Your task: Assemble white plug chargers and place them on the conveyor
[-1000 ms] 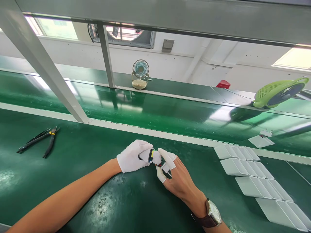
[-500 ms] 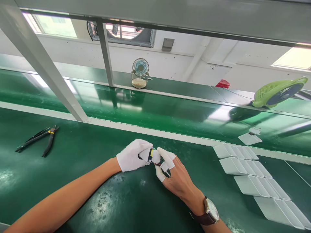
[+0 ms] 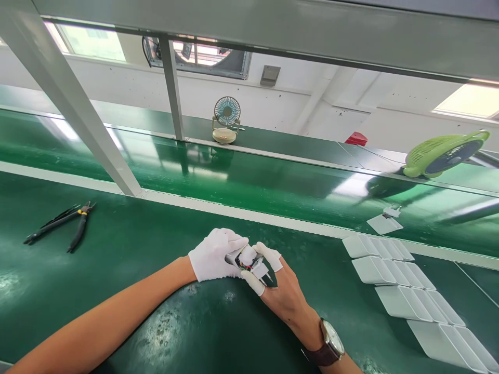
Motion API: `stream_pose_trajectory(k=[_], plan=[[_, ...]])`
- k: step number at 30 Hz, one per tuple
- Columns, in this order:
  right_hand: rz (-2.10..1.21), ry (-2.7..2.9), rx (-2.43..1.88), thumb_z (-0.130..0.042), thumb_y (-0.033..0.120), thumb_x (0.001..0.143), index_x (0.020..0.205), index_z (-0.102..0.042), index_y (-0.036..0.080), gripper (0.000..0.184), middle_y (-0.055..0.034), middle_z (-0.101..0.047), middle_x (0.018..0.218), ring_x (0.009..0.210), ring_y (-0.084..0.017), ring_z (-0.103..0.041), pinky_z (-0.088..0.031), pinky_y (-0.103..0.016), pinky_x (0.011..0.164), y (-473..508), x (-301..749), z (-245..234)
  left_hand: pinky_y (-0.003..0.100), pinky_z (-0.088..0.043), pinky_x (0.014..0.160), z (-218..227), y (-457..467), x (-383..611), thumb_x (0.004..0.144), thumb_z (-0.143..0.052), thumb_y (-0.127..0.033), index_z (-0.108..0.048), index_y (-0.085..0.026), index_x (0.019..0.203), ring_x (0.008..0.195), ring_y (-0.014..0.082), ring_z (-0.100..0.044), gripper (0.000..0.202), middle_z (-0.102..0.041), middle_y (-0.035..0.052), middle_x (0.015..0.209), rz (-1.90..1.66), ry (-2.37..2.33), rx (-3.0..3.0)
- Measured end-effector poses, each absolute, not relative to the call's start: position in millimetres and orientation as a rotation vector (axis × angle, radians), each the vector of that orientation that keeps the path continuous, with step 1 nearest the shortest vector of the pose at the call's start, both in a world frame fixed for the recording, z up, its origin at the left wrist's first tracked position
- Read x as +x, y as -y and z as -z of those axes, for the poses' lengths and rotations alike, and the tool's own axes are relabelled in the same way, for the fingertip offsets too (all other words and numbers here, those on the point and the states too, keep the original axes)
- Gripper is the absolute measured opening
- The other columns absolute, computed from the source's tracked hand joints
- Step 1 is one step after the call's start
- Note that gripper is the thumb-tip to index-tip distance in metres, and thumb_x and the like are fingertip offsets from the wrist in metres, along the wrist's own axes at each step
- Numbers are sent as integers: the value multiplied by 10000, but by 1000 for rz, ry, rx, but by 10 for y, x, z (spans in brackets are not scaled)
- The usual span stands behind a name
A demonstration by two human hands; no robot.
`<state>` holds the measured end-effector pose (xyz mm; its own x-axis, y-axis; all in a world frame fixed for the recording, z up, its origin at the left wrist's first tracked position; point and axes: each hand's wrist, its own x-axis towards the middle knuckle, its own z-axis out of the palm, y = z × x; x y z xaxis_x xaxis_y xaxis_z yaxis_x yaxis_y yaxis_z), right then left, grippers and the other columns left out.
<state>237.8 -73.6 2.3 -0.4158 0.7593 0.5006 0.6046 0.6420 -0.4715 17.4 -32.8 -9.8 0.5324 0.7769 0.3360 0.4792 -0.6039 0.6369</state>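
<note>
My left hand (image 3: 214, 254), in a white glove, is closed around a white plastic charger housing (image 3: 233, 257). Wires and small electronic parts show at the housing's open end, beside a rounded white piece (image 3: 247, 256). White finger covers sit on the fingertips of my right hand (image 3: 288, 285). Its thumb and fingers are closed on a white plug piece (image 3: 260, 269) with metal pins pointing toward my palm. The plug piece lies close against the housing's open end; whether it is seated cannot be made out.
Rows of white plastic housings (image 3: 393, 270) stand on the bench to the right. Pliers (image 3: 81, 223) and a thin dark tool (image 3: 58, 217) lie at left. Beyond the pale rail, a green belt (image 3: 265, 187) carries another housing (image 3: 384, 224). A metal post (image 3: 86, 114) rises at left.
My right thumb and the plug piece have moved left, nearer the housing, which has turned so a yellow part is hidden. On the belt, the loose housing has shifted left.
</note>
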Motion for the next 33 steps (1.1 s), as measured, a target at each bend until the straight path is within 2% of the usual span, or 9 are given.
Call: stream_pose_trajectory(k=[3,6,9,12,17,22,27,30,33], plan=[[-392,2120,-1009,-511,431,998,1444,-423,223,500,-132,-661,1161,1026,-268,-680,-604,-436,872,715,2415,-44,378,-517,785,162,331,153,760,-768,-385,-708,-238,1083,822,217,-649,360,-704,51,905,-905,-1077,2247],[-436,2059,-1003,-391,313,1045,1405,-496,246,381,-115,-666,1187,1037,-234,-682,-604,-404,884,678,2428,-35,339,-549,752,278,363,138,812,-706,-352,-688,-232,1139,792,173,-645,349,-718,51,972,-990,-1137,1905],[-396,2025,-1036,-404,200,1026,1388,-537,262,390,-115,-646,1272,1129,-239,-661,-597,-408,929,645,2407,11,290,-545,636,289,394,147,824,-698,-395,-676,-205,1155,643,129,-590,382,-691,6,803,-913,-1141,1649],[-394,2066,-990,-469,175,999,1414,-518,276,430,-113,-626,1327,1201,-249,-634,-583,-423,981,624,2379,65,273,-516,585,177,388,150,824,-699,-482,-705,-196,1089,601,125,-544,390,-631,-19,695,-856,-1204,1641],[-314,2138,-966,-540,156,964,1416,-523,311,478,-109,-601,1353,1203,-250,-636,-586,-433,995,619,2363,123,287,-538,734,35,344,108,977,-453,-499,-720,-201,1091,718,142,-601,416,-689,26,852,-856,-1118,1674],[-267,2177,-988,-553,149,957,1363,-578,311,438,-112,-611,1331,1163,-251,-662,-614,-411,947,605,2375,164,281,-538,656,95,347,103,869,-634,-509,-693,-206,1175,701,156,-602,434,-705,17,839,-818,-1245,1662],[-270,2149,-940,-555,130,958,1303,-613,302,390,-111,-629,1285,1144,-226,-669,-613,-392,941,554,2366,184,292,-562,743,143,330,134,945,-528,-449,-690,-207,1166,761,153,-645,366,-731,32,942,-843,-1205,1586],[-259,2154,-929,-551,137,959,1306,-606,299,386,-112,-620,1292,1156,-228,-663,-612,-395,942,551,2352,164,307,-571,762,151,330,129,934,-541,-382,-598,-214,1307,733,135,-629,413,-725,32,1008,-915,-1200,1628],[-217,2185,-955,-537,143,961,1337,-586,294,408,-119,-576,1365,1174,-239,-654,-612,-397,945,574,2332,137,300,-572,727,152,351,105,903,-570,-298,-427,-252,1464,690,106,-594,580,-679,56,1185,-1029,-1112,1738]])
